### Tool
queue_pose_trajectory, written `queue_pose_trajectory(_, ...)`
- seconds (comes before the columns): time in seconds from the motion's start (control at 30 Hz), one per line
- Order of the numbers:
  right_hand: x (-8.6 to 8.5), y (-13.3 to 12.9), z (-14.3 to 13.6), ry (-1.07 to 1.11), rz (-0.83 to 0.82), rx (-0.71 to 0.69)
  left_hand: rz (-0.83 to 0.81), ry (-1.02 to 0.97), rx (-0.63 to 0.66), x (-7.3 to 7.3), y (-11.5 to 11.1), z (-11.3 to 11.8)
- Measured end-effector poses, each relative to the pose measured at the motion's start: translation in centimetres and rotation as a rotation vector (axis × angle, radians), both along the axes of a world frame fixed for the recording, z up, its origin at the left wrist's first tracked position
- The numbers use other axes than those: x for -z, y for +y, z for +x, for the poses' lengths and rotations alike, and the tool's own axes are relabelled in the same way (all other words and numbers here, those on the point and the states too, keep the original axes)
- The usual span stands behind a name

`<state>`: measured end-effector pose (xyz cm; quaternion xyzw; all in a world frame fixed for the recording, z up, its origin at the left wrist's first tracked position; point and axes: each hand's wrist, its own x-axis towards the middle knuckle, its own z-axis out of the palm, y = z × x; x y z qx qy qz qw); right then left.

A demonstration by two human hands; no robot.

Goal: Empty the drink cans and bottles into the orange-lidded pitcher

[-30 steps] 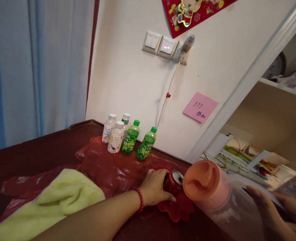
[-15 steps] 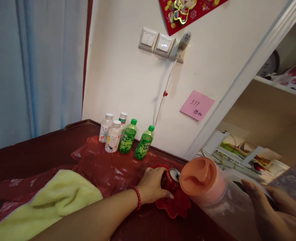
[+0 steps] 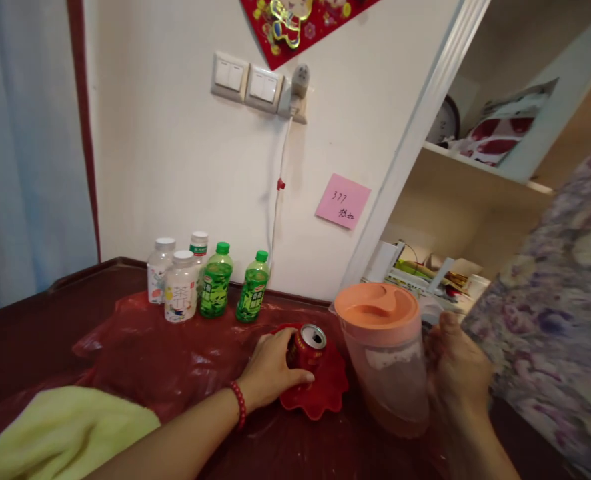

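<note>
My left hand [image 3: 275, 370], with a red bead bracelet at the wrist, is closed round the side of a red drink can [image 3: 306, 350]. The can stands upright, its top opened, on a red wavy-edged dish [image 3: 325, 393]. To the right, my right hand [image 3: 455, 373] grips the handle of a clear plastic pitcher [image 3: 393, 373] with an orange lid [image 3: 375, 307]. The pitcher is nearly upright beside the dish, with a little liquid seen low inside. Whether its base touches the table is hard to tell.
Two green bottles [image 3: 216, 283] and several white-capped clear bottles [image 3: 180, 290] stand along the wall. A yellow towel [image 3: 70, 433] lies at the front left on red plastic sheeting [image 3: 160, 353]. Shelves [image 3: 485, 167] and a floral curtain [image 3: 565, 300] are at the right.
The pitcher has gone from tilted toward the can to nearly upright, swung by my right hand. My left hand stays on the can. The view has turned rightward.
</note>
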<state>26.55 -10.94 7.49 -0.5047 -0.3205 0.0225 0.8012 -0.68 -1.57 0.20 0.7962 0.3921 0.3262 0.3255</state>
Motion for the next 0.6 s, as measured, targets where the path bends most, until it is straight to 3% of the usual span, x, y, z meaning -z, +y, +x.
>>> queue_pose_trajectory(0.3, 1.2, 1.2, 0.8, 0.227, 0.051, -0.097, -0.007, -0.035, -0.015, -0.2, 0.2, 0.2)
queue_pose_trajectory(0.6, 4.6, 2.7, 3.8, 0.321, 0.077, -0.288, 0.012, 0.001, -0.027, -0.6, 0.1, 0.2)
